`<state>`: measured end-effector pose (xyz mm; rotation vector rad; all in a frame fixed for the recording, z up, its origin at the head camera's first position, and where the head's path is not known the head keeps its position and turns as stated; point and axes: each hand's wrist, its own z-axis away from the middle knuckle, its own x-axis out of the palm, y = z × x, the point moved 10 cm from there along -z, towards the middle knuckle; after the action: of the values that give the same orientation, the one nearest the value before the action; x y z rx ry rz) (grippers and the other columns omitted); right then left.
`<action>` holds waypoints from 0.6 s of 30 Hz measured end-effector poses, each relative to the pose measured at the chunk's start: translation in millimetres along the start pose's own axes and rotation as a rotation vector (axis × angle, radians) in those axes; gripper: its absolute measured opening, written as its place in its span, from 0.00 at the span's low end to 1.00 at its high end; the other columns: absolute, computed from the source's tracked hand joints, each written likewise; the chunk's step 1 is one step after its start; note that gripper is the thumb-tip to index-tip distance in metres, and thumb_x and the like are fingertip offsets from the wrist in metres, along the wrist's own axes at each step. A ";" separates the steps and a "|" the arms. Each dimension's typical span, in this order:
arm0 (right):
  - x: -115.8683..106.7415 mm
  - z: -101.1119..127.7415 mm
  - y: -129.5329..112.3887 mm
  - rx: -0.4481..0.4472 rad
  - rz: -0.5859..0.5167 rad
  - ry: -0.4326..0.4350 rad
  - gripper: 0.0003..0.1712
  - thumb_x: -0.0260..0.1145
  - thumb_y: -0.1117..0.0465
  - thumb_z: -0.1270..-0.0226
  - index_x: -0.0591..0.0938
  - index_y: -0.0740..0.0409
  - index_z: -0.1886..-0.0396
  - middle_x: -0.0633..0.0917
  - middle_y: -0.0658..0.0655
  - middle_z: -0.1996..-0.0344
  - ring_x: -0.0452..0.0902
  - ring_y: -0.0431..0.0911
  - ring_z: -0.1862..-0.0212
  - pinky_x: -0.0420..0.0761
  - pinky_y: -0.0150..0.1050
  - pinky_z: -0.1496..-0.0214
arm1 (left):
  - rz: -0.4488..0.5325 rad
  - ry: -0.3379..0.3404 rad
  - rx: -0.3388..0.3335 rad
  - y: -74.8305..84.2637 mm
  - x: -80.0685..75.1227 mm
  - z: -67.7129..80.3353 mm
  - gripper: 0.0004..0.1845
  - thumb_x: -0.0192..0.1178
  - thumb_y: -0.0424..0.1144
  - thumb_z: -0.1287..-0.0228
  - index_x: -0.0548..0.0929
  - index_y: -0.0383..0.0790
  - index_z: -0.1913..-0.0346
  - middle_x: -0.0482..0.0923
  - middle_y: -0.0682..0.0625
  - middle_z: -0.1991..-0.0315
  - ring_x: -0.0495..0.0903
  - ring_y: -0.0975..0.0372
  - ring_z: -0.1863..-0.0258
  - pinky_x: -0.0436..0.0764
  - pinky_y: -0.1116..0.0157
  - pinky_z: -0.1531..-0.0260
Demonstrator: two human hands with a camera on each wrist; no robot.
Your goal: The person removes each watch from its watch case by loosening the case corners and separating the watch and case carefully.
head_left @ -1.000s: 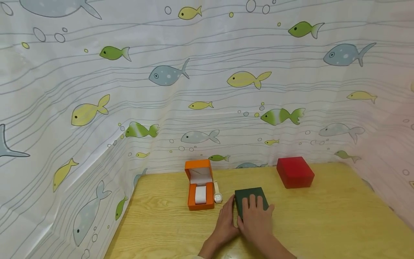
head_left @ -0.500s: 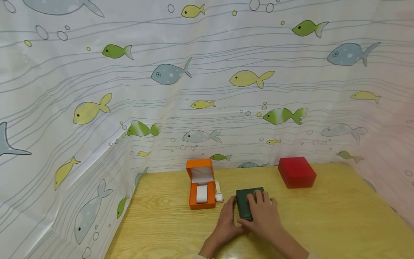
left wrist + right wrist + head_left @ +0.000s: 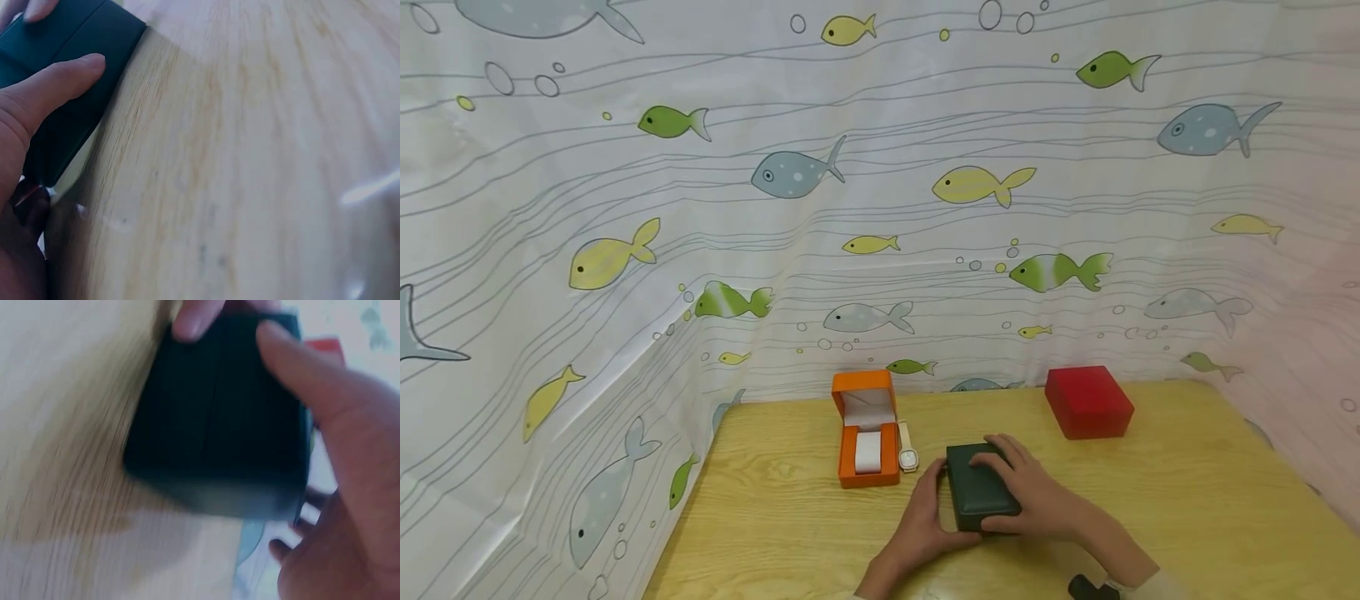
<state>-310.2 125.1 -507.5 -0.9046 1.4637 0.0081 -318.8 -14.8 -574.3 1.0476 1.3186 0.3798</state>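
A fish-print curtain (image 3: 880,183) walls in a wooden table (image 3: 1187,500), where a person works on a dark green box (image 3: 979,496) that sits closed near the table's front edge, its lid down and its seam visible in the right wrist view. The right hand (image 3: 1037,492) lies over the green box's top and right side, thumb and fingers curled around it in a grip; the left hand (image 3: 925,525) braces the box's left side, thumb laid along the wall and fingers curled at its near corner, holding it as well. Well behind and to the right of the green box stands a closed red box (image 3: 1088,402). Just to the green box's left rear, an orange box (image 3: 865,429) stands open, its white cushion bare, and a pale watch (image 3: 907,450) lies on the table between the two. By the look of it, the orange box has been opened and the watch is out, while the green box, still shut, is only in hand, and the red one is untouched.
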 end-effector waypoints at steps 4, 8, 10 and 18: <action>2.1 5.6 15.9 -0.029 -0.081 -0.047 0.46 0.74 0.34 0.41 0.66 0.34 0.26 0.54 0.62 0.20 0.56 0.68 0.24 0.73 0.69 0.39 | 0.013 -0.014 -0.026 -3.1 1.2 0.4 0.62 0.79 0.60 0.51 0.51 0.50 0.19 0.63 0.48 0.23 0.66 0.53 0.25 0.70 0.49 0.27; 6.6 10.3 30.4 -0.027 -0.128 -0.055 0.48 0.74 0.33 0.42 0.65 0.31 0.23 0.47 0.60 0.17 0.56 0.68 0.23 0.76 0.64 0.38 | -0.011 -0.019 -0.037 -5.5 3.5 0.3 0.63 0.78 0.61 0.51 0.50 0.46 0.19 0.63 0.46 0.23 0.66 0.52 0.25 0.70 0.47 0.27; 8.2 12.5 37.3 -0.012 -0.149 -0.045 0.49 0.74 0.33 0.43 0.65 0.31 0.23 0.46 0.60 0.17 0.55 0.68 0.22 0.76 0.64 0.37 | -0.020 -0.020 -0.043 -6.7 4.2 0.1 0.64 0.78 0.62 0.51 0.50 0.44 0.18 0.62 0.45 0.22 0.66 0.51 0.25 0.70 0.46 0.27; 14.2 18.5 54.7 0.045 -0.223 0.006 0.49 0.76 0.34 0.44 0.67 0.28 0.24 0.56 0.70 0.21 0.61 0.74 0.27 0.74 0.74 0.41 | -0.024 -0.025 -0.060 -7.2 4.6 0.5 0.65 0.78 0.63 0.51 0.50 0.44 0.18 0.61 0.45 0.22 0.65 0.50 0.24 0.68 0.44 0.27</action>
<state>-320.6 164.8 -550.3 -1.0268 1.3565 -0.1917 -319.4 -15.3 -582.8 0.9827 1.2892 0.3847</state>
